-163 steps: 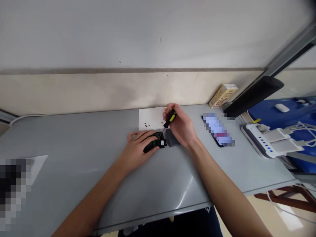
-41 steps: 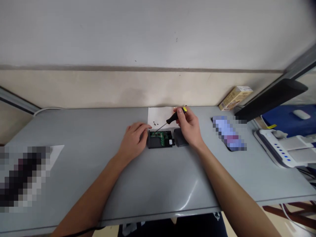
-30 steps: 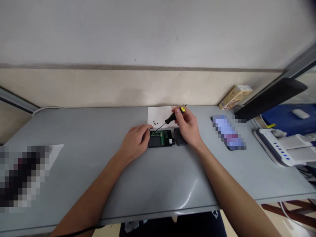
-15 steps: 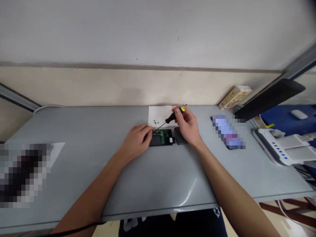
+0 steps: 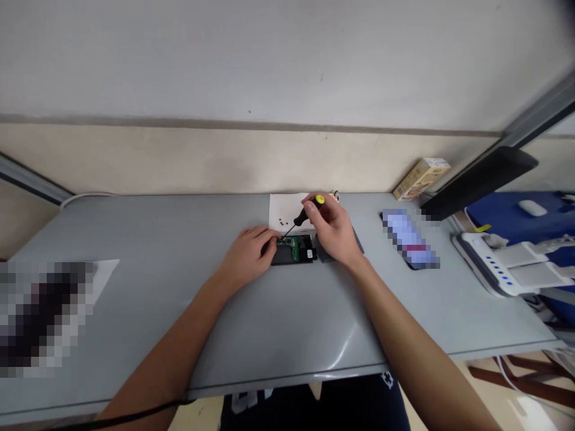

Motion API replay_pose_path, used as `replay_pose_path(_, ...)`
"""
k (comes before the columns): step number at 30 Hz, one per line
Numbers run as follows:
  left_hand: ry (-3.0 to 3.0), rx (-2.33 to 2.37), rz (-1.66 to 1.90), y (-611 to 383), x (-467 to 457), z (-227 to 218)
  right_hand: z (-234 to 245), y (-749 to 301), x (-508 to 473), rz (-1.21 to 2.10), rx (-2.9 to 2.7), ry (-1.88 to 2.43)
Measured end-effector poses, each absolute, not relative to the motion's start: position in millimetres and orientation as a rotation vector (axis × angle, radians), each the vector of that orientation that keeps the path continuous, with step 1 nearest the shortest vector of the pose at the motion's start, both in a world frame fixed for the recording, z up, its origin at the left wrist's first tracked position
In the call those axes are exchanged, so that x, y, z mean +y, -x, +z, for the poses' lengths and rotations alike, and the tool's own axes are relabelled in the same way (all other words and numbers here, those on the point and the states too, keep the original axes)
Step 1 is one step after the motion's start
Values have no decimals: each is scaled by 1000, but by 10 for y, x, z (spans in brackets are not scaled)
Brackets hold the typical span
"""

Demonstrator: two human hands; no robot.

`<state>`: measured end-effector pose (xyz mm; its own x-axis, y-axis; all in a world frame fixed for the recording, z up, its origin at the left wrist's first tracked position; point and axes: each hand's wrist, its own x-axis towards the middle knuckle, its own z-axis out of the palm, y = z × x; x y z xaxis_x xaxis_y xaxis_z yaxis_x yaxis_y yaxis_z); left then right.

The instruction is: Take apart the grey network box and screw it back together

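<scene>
A small black device (image 5: 294,251) lies opened on the grey table (image 5: 278,311), its green circuit board showing. My left hand (image 5: 249,254) rests at the device's left end, fingers pressed against it. My right hand (image 5: 332,230) is closed round a screwdriver (image 5: 308,211) with a black handle and yellow cap; its thin tip slants down to the board's far left corner. A dark cover piece (image 5: 330,251) lies just right of the device, partly under my right hand. Behind them a white sheet of paper (image 5: 285,209) carries several tiny black screws (image 5: 282,221).
A phone (image 5: 409,238) lies to the right, a small tan carton (image 5: 420,175) by the wall. A black lamp head (image 5: 478,176) overhangs the right end, above a white power strip (image 5: 498,266). White paper (image 5: 101,272) lies at the far left.
The screwdriver has tilted more upright and my right hand has drawn left, closer over the device. My left hand has slid against the device's left end.
</scene>
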<state>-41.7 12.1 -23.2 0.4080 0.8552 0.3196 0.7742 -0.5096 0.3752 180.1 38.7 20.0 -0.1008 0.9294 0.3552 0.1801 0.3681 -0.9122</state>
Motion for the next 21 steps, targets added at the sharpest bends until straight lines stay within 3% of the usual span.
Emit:
replay_pose_path(12,-2448,1427,789,415,124,-240,588,-1598,529,833,-2006,886)
replay_pose_path(21,-2427,1429,778,400,122,-231,542,-1548,577,737,-1888,1007)
